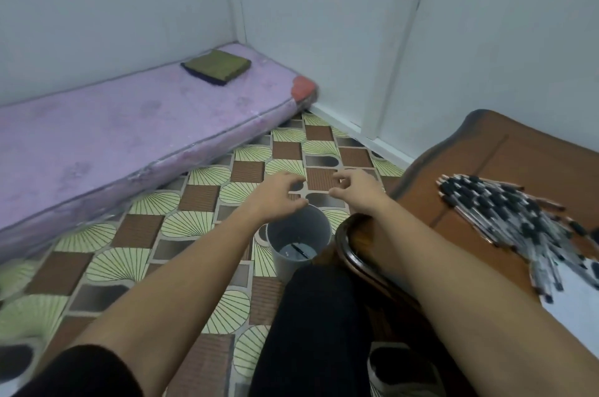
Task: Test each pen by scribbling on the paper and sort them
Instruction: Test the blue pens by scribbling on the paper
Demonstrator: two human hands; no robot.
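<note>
Grey bin below outstretched arms; left hand and right hand fingers loosely curled, holding nothing.

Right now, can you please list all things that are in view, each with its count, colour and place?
pens: too many to count, black and clear, piled on the table
paper: one sheet, white, under the near end of the pile
table: one, brown wood, right side
bin: one, grey, on the floor
pen in the bin: one, dark, at the bottom
mattress: one, purple, along the left wall
folded cloth: one, green, on the mattress's far end
floor: brown and green tiles
trouser leg: one, black, bottom middle
hands: two, bare; left hand and right hand above the bin, holding nothing
</note>
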